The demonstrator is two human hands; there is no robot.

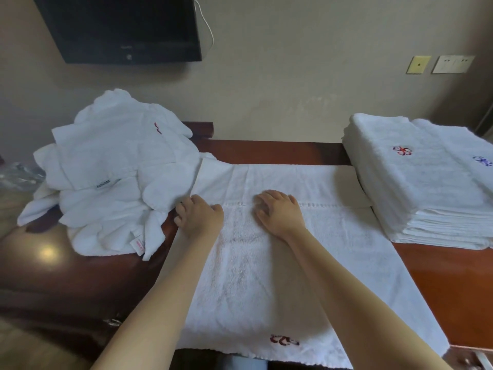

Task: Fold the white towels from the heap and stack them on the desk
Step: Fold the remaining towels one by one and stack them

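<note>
**Two hands on one spread towel**

Left hand (198, 217): fingers curled over the left edge of the flat white terry towel (266, 276), gripping it. Right hand (280, 212): palm down, fingers slightly bent, pressing the towel by its woven band.

The towel lies spread mid-desk on the red-brown wooden desk (440, 276). Dark red embroidered emblem (284, 340) at its near edge, not readable.

Left, touching the towel: heap of crumpled white towels (114, 169). It carries a red-print tag (140, 245) and a green-print tag (106, 182), text too small to read.

Right: stack of folded white towels (416, 188), topped by a red-and-blue flower emblem (402, 150) and a blue emblem (482, 161).

On the wall behind: black screen (120, 28), yellow wall plate (418, 64), white wall plate (453, 64).
</note>
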